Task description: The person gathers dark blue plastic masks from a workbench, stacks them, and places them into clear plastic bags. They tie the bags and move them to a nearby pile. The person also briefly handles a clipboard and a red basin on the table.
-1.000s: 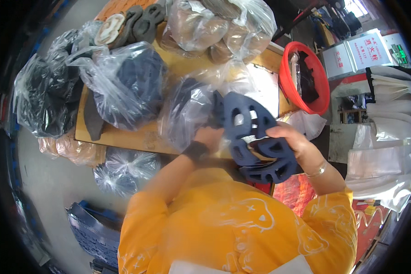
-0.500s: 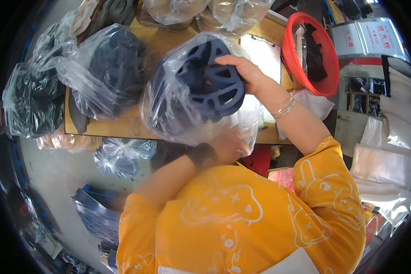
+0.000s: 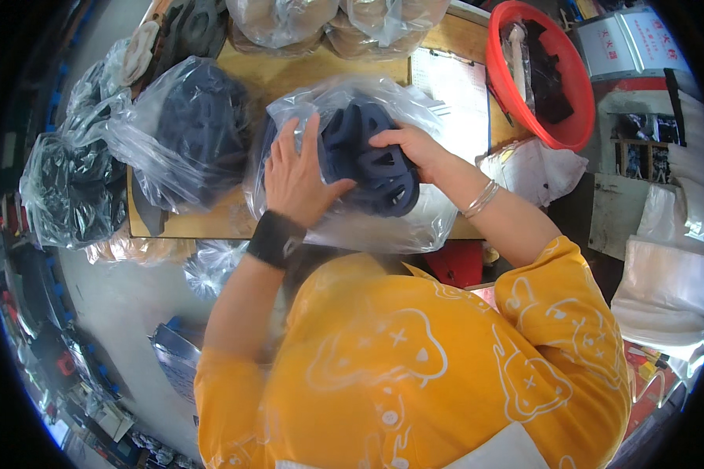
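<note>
Dark blue moulded pieces with cut-out openings [image 3: 379, 191] sit stacked together, partly inside a clear plastic bag [image 3: 414, 230] on the wooden table. On their right edge my right hand [image 3: 424, 155] is closed, thumb on top and fingers hidden underneath. My left hand [image 3: 296, 176] lies over the left part of the bag, fingers spread and thumb towards the pieces. A black band [image 3: 276, 239] circles my left wrist. More dark blue pieces show through the film beside that hand. The lower end of the bag spreads loosely over the table's near edge.
Left of my hands stands another full bag of dark blue pieces [image 3: 199, 137], with a darker bag [image 3: 74, 180] beyond it. Bags of tan pieces [image 3: 278, 23] line the far side. A clipboard with papers [image 3: 454, 86] and a red basin [image 3: 497, 74] are at the right.
My left hand has risen from the bag's near edge to its left side, fingers now spread. The blue pieces have come slightly lower, with my right hand still on them.
</note>
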`<state>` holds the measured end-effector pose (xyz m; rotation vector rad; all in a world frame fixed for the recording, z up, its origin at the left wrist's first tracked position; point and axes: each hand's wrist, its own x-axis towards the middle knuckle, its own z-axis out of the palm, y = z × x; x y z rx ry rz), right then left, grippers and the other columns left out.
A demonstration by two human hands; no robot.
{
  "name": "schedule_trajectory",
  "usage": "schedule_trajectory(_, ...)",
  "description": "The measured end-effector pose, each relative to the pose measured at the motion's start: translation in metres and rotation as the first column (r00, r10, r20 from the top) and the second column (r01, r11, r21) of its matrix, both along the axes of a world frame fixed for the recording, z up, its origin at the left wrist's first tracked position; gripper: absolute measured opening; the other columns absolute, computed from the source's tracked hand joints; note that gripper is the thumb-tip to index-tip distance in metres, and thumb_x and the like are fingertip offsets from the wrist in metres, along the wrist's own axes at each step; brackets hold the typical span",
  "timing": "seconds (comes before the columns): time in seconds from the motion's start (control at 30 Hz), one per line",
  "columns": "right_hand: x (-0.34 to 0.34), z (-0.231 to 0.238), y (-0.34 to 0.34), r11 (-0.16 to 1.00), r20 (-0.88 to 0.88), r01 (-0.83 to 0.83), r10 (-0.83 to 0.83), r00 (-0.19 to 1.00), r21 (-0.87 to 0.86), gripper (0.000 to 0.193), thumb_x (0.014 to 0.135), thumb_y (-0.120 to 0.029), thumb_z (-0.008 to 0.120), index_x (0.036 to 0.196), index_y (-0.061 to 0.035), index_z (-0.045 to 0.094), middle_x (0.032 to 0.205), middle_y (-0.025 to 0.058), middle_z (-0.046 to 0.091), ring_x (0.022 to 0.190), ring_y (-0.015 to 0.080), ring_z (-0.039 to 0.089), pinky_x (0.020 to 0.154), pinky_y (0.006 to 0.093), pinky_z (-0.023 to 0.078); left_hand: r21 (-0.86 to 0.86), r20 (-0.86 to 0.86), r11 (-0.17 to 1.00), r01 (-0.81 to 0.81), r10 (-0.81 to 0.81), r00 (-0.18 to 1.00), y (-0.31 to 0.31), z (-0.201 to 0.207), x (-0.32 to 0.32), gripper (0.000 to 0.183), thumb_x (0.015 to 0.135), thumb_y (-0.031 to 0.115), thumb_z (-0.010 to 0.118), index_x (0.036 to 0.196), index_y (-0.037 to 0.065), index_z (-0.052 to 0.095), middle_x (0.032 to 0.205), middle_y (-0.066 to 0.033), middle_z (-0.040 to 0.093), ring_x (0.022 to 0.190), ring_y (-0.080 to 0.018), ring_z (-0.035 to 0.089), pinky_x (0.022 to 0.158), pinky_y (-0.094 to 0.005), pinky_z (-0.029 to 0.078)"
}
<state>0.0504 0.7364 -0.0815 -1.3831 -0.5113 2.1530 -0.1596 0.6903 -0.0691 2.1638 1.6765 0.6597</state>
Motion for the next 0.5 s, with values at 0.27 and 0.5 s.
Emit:
schedule_trajectory(0.27,0.011,-0.011,0.007,0.998,0.061,-0.019,0.016,0.998,0.063,0.046,0.077,-0.005,0.064,0.121,0.0,0.05,0.099,0.0136,0.063,0.085,0.024,0.066,0.077,0.0366,0.056,-0.398,0.439,0.917,0.002,0.188,0.879,0.019,-0.019,-0.072,0.041,0.075,0.002,0.065,0.116,0.005,0.063,0.077,-0.004,0.057,0.067,-0.0144,0.055,0.067,-0.0266,0.048)
schedule_trajectory(0.5,-0.001,-0.018,0.01,0.996,-0.082,-0.072,0.076,0.994,0.055,0.054,0.077,-0.006,0.065,0.127,-0.0013,0.046,0.105,0.013,0.063,0.088,0.0241,0.066,0.084,0.0351,0.054,-0.182,0.505,0.946,-0.267,0.323,0.8,0.017,-0.031,-0.05,0.071,0.075,0.014,0.075,0.138,0.006,0.043,0.096,-0.0052,0.058,0.082,-0.0144,0.055,0.077,-0.0277,0.046)
